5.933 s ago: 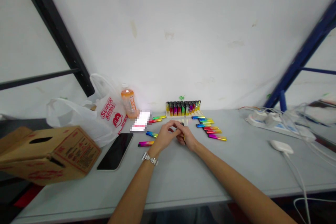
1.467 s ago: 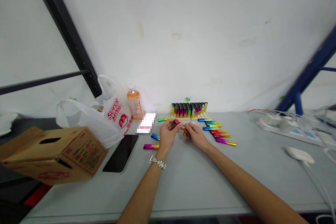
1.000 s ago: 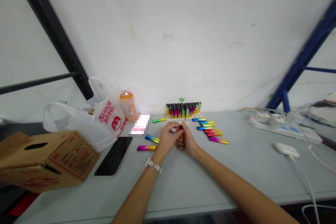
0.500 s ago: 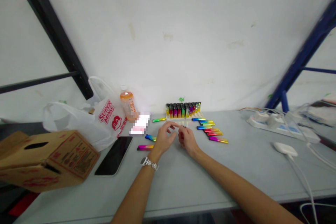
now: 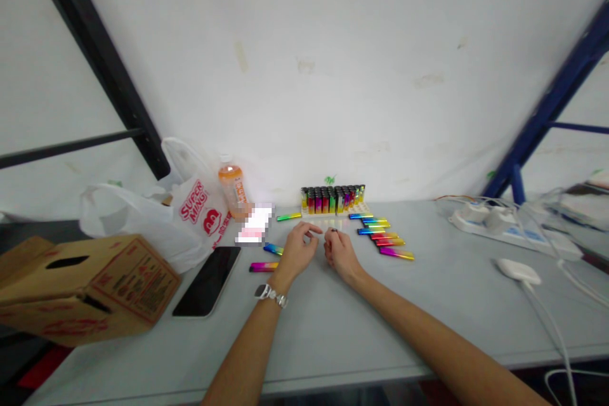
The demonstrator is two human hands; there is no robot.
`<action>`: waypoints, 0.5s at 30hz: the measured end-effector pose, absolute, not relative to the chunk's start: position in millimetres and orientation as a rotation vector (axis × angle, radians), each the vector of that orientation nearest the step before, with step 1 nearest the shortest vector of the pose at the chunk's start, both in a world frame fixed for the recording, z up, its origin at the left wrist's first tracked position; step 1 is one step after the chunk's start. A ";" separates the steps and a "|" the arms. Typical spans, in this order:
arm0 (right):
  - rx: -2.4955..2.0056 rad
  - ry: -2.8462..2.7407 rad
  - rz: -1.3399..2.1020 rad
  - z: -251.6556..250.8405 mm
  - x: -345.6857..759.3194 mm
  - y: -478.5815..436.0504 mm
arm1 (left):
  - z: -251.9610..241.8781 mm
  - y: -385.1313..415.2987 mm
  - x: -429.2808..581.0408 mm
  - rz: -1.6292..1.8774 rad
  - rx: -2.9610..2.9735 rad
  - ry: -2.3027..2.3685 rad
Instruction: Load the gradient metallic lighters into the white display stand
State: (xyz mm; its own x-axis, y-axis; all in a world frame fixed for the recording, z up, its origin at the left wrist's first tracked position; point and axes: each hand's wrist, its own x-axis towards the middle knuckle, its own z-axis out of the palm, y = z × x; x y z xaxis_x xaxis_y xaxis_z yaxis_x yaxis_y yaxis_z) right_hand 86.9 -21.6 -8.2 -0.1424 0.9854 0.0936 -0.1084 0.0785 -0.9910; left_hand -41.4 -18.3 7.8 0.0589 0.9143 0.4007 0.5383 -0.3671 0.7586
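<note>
My left hand (image 5: 295, 251) rests on the grey table (image 5: 333, 323) with its fingers loosely apart and nothing in them; a watch is on its wrist. Just to its right, my right hand (image 5: 339, 255) is closed round a small lighter (image 5: 333, 230) whose dark top sticks out above the fingers. Behind both hands stands a tray of upright coloured lighters (image 5: 332, 198). Several rainbow metal sleeves (image 5: 384, 236) lie in a row to the right of my right hand. Three more sleeves (image 5: 264, 266) lie left of my left hand.
A black phone (image 5: 207, 279) lies face up at the left, beside a cardboard box (image 5: 90, 285) and a white plastic bag (image 5: 157, 219). An orange drink bottle (image 5: 231, 190) stands by the wall. A power strip (image 5: 504, 225) and a white corded device (image 5: 518, 269) lie at the right.
My hands were joined on the lighter a second ago. They have since parted; my left hand let go and opened, and my right hand kept the lighter.
</note>
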 end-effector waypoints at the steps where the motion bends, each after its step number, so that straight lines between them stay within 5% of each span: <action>1: -1.004 -1.258 1.306 -7.3 86.7 -21.6 | 6.6 -17.8 -41.7 1.225 1.960 1.457; 15: -0.876 -1.365 1.173 -10.8 86.2 -18.6 | 6.6 -14.2 -47.5 0.956 2.280 2.066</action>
State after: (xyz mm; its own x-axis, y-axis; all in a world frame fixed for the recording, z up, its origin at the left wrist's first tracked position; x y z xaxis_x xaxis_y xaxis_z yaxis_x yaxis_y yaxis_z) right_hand 86.2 -18.6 -10.8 -0.1456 0.9555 0.2564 -0.1097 0.2420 -0.9641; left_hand -47.5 -14.2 6.6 0.0030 0.8825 0.4704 0.9299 -0.1755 0.3234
